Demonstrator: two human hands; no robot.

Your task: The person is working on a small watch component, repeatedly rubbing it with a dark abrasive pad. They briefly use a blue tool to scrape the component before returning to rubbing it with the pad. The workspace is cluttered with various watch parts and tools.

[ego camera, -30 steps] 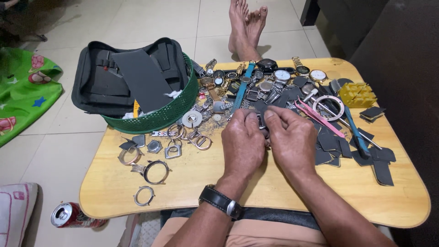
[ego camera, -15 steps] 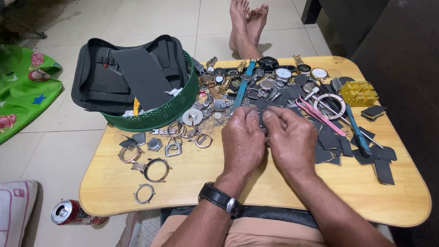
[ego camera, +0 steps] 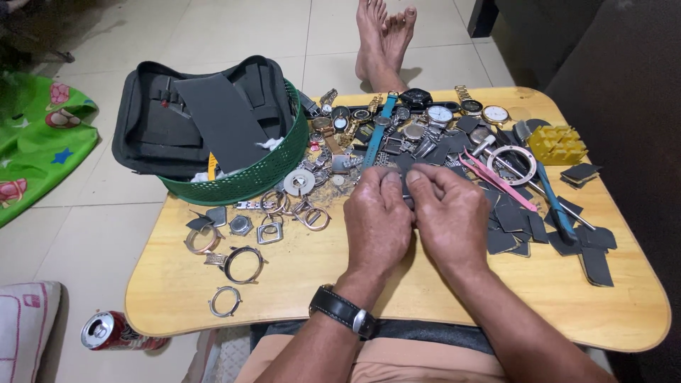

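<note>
Pale tiles surround our low wooden worktop (ego camera: pixel 425 284), crowded with watch parts. Our left hand (ego camera: pixel 378 216) and right hand (ego camera: pixel 448 216) pinch a small dark piece (ego camera: pixel 406 186) together, each grip closed on it (its shape mostly hidden). A slip could flick it into the loose watch rings (ego camera: pixel 284 213).

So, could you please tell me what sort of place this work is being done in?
Probably a home room used as a watch-repair spot: a low wooden table on a tiled floor, strewn with watches, beside a dark sofa.
</note>
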